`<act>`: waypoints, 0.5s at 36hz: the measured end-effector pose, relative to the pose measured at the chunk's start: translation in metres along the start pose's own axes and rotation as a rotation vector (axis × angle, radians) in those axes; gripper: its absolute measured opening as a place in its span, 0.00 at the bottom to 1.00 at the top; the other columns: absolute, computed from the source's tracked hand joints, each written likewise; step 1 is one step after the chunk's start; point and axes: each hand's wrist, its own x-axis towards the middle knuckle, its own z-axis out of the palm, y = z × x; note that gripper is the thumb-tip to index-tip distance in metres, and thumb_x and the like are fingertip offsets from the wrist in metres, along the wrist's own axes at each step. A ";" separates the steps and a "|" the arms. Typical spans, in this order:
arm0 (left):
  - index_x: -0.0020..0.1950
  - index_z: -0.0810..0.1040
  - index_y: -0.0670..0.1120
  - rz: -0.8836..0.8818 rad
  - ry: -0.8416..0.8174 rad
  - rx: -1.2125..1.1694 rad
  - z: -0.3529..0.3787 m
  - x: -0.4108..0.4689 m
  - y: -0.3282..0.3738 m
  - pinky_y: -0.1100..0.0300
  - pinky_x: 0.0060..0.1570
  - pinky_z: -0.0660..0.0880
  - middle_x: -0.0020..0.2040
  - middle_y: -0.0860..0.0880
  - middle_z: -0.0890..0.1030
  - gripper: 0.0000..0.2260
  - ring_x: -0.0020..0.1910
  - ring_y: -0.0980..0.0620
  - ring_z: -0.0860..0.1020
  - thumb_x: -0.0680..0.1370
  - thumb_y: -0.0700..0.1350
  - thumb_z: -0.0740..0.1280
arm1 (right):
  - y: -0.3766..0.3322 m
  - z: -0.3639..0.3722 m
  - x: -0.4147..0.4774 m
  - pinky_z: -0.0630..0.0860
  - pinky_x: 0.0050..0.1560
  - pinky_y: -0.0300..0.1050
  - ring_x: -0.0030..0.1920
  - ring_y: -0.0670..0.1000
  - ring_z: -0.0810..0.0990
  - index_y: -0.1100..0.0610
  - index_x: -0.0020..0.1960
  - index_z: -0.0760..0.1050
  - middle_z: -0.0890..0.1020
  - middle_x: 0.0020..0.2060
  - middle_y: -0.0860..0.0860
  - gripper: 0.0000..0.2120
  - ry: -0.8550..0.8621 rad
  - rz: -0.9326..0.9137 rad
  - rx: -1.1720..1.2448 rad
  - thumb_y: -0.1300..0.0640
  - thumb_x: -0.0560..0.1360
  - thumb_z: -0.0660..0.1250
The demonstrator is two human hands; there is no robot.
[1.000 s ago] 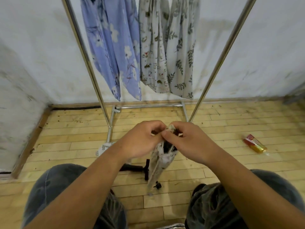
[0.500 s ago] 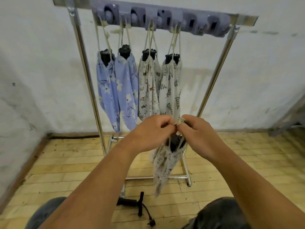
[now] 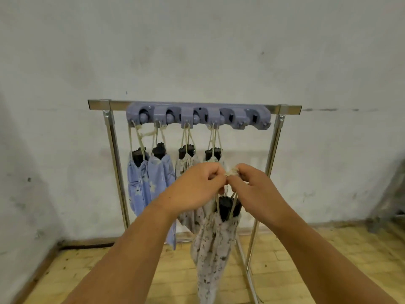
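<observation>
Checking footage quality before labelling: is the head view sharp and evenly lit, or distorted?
Head view: even light, no strong glare; left hand, right hand and their floral bag slightly soft; rack posts lean, wide-angle distortion; faint shadow on wall.

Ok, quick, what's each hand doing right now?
Left hand: closed, pinching the cord of the bag.
Right hand: closed, pinching the same cord.

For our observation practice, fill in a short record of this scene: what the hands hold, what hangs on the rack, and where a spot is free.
Left hand: pinches the cord
Right hand: pinches the same cord
Held pouch: floral, dark top sticking out, hangs below the hands
Hook rail: four hung, two blue pouches, two floral pouches
Free spot: rail's right end
</observation>
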 end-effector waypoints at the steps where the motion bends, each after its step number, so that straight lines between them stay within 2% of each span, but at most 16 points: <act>1: 0.48 0.80 0.48 0.001 -0.001 0.014 -0.004 0.005 0.004 0.68 0.31 0.68 0.35 0.58 0.80 0.11 0.29 0.61 0.71 0.85 0.48 0.61 | -0.002 -0.003 0.005 0.69 0.36 0.48 0.34 0.48 0.70 0.59 0.44 0.71 0.75 0.35 0.52 0.12 0.004 -0.008 0.005 0.52 0.81 0.62; 5: 0.47 0.79 0.50 0.006 0.004 0.088 -0.017 0.022 0.018 0.66 0.33 0.69 0.37 0.54 0.80 0.10 0.31 0.56 0.72 0.84 0.49 0.61 | -0.006 -0.012 0.023 0.68 0.35 0.45 0.31 0.46 0.69 0.52 0.38 0.68 0.73 0.29 0.42 0.13 0.038 -0.023 0.065 0.53 0.81 0.63; 8: 0.47 0.78 0.49 0.032 0.003 0.117 -0.024 0.033 0.024 0.63 0.34 0.68 0.37 0.48 0.77 0.11 0.30 0.54 0.68 0.84 0.50 0.61 | -0.007 -0.018 0.035 0.68 0.35 0.44 0.31 0.45 0.70 0.50 0.38 0.71 0.74 0.30 0.42 0.13 0.065 -0.047 0.089 0.53 0.81 0.63; 14: 0.44 0.78 0.51 0.046 0.076 0.024 -0.028 0.059 0.032 0.58 0.39 0.71 0.34 0.57 0.78 0.11 0.31 0.57 0.72 0.84 0.50 0.62 | 0.000 -0.027 0.062 0.68 0.34 0.45 0.27 0.44 0.69 0.55 0.41 0.73 0.72 0.26 0.43 0.13 0.081 -0.042 0.162 0.52 0.82 0.64; 18: 0.42 0.77 0.48 -0.004 0.122 -0.063 -0.023 0.078 0.032 0.57 0.36 0.69 0.29 0.57 0.75 0.12 0.28 0.55 0.69 0.84 0.49 0.62 | 0.015 -0.029 0.072 0.69 0.34 0.41 0.27 0.42 0.72 0.53 0.40 0.76 0.76 0.27 0.43 0.13 0.109 -0.031 0.151 0.51 0.83 0.65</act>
